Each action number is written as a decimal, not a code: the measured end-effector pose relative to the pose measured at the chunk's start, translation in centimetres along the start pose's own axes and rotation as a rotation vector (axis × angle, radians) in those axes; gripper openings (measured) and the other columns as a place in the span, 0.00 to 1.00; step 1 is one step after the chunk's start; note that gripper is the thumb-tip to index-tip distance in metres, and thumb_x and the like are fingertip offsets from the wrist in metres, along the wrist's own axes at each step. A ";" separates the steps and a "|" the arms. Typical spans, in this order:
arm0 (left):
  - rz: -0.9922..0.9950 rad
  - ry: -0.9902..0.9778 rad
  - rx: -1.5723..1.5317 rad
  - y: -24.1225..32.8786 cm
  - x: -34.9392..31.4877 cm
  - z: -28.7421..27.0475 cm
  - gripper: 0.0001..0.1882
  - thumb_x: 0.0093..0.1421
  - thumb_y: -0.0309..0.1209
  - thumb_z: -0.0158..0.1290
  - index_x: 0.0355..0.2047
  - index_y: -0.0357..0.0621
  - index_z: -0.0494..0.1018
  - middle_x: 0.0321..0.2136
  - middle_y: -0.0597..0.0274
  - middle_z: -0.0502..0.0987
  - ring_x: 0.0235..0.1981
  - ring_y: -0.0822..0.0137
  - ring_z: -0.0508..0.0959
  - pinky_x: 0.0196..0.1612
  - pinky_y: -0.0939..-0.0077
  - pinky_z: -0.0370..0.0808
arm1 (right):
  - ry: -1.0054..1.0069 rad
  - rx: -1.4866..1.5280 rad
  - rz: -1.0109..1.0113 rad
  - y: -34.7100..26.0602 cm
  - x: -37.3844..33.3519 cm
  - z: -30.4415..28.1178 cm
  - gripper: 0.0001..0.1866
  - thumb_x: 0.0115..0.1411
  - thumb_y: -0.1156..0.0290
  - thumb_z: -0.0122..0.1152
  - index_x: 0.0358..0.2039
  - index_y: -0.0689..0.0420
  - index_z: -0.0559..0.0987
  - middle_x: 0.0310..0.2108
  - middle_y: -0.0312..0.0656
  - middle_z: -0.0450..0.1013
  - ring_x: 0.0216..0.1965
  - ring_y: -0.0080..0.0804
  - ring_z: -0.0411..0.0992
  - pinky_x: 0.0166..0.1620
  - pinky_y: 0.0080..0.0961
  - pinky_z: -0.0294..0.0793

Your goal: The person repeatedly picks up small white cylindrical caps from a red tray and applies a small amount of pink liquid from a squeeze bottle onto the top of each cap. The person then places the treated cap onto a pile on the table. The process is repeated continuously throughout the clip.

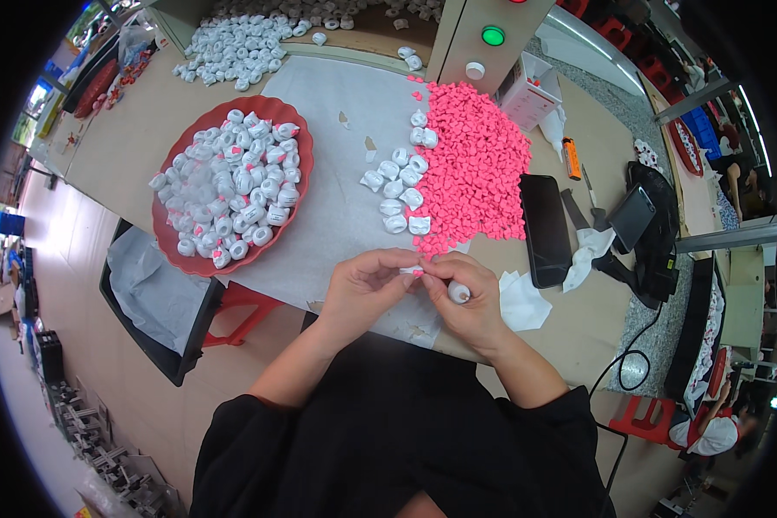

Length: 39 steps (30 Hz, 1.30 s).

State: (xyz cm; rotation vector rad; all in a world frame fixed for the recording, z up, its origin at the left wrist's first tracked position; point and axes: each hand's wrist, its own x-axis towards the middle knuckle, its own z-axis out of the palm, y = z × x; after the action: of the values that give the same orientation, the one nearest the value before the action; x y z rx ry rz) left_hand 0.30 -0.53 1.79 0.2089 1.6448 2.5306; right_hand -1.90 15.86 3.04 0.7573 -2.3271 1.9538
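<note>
Both my hands meet at the table's near edge, below the pink pile. My left hand (367,289) pinches a small white molded piece (408,270), mostly hidden by fingers. My right hand (475,311) has its thumb and forefinger at the same spot, where a small pink piece (419,273) shows against the white one. A white rounded object (459,294) also sits in my right hand; its kind is unclear. Just beyond my fingers lie a heap of small pink pieces (475,164) and several loose white molded pieces (394,189).
A red scalloped tray (306,173) at left holds white pieces, some with pink parts. More white pieces (233,47) lie at the machine opening, beside a green button (493,35). At right are a black phone (546,229), an orange lighter (571,159) and crumpled white tissue (589,255).
</note>
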 end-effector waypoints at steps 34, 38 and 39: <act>0.064 0.246 0.496 0.7 1.7 -2.0 0.11 0.53 0.24 0.54 0.38 0.37 0.70 0.31 0.62 0.74 0.32 0.69 0.73 0.33 0.76 0.71 | 0.268 0.668 0.386 -1.1 1.0 -2.9 0.16 0.55 0.73 0.55 0.44 0.62 0.68 0.30 0.39 0.69 0.27 0.22 0.68 0.28 0.17 0.66; -0.124 0.164 -0.140 0.9 0.4 -1.0 0.11 0.55 0.20 0.51 0.39 0.35 0.69 0.35 0.61 0.73 0.34 0.74 0.73 0.36 0.80 0.70 | 0.330 0.732 0.327 -0.7 0.6 -2.5 0.16 0.52 0.77 0.59 0.42 0.60 0.69 0.30 0.37 0.69 0.27 0.21 0.68 0.30 0.17 0.66; -0.124 0.160 -0.172 0.4 0.1 -1.1 0.11 0.54 0.19 0.51 0.40 0.35 0.69 0.36 0.61 0.73 0.35 0.74 0.73 0.37 0.80 0.70 | 0.308 0.755 0.318 -0.5 0.5 -2.5 0.16 0.52 0.77 0.59 0.42 0.61 0.68 0.31 0.38 0.69 0.29 0.22 0.68 0.30 0.17 0.67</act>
State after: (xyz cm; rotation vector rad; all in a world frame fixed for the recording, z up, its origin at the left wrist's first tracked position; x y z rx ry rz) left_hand -0.03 -1.64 1.72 -0.1103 1.4291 2.6334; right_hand -2.88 17.94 4.20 0.0444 -1.5836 2.8718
